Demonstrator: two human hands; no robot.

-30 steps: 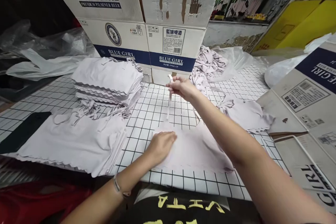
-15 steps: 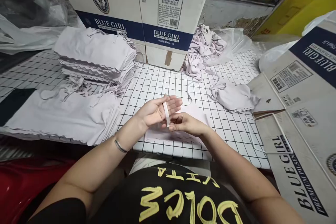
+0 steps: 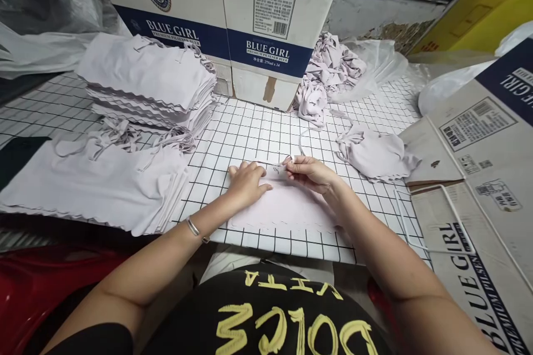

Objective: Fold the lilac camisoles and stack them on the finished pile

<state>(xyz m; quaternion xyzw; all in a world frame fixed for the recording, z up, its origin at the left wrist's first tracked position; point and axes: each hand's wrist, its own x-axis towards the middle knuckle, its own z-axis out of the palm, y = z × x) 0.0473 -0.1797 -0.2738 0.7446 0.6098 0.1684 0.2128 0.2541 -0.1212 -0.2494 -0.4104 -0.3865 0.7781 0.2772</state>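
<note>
Across the gridded counter [image 3: 250, 127], here's the pale cloth piece [image 3: 287, 211], lying near the front: light, soft, likely quick to crease; left hand [image 3: 246, 183] resting on it, fingers unclenched; right hand [image 3: 311, 173] pinching a narrow strip [image 3: 287, 160], a sensible hold.

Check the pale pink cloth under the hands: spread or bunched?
Spread: the cloth lies mostly flat on the white, black-gridded tabletop, its near edge extended.

Head-worn view, forward and down
</note>
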